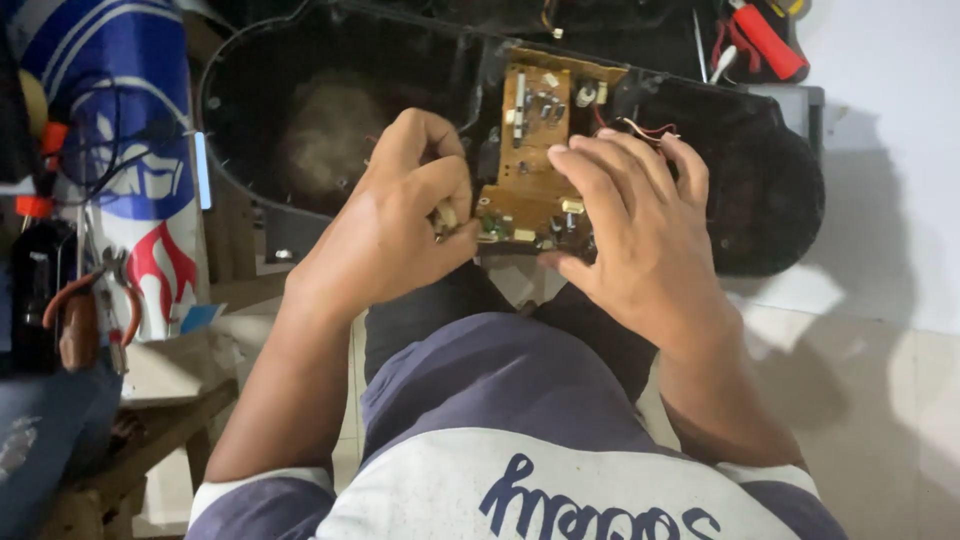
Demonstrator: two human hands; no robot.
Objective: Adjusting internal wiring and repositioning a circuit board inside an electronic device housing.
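While the brown circuit board (535, 150) stood tilted against the black plastic casing (330, 110), both hands met at its lower edge. Left hand (395, 225): fingers curled nearly shut, pinching a small pale part (446, 216) at the board's lower left corner; the part was mostly hidden, kind not determinable. Right hand (640, 235): fingers spread flat over the board's right side, thumb under its lower edge, covering that portion. Red and white wires (648, 128) emerged beside the fingertips. Casing interior dark, contents indistinct. Pliers with orange handles (85, 300) lay at left, partly cut off.
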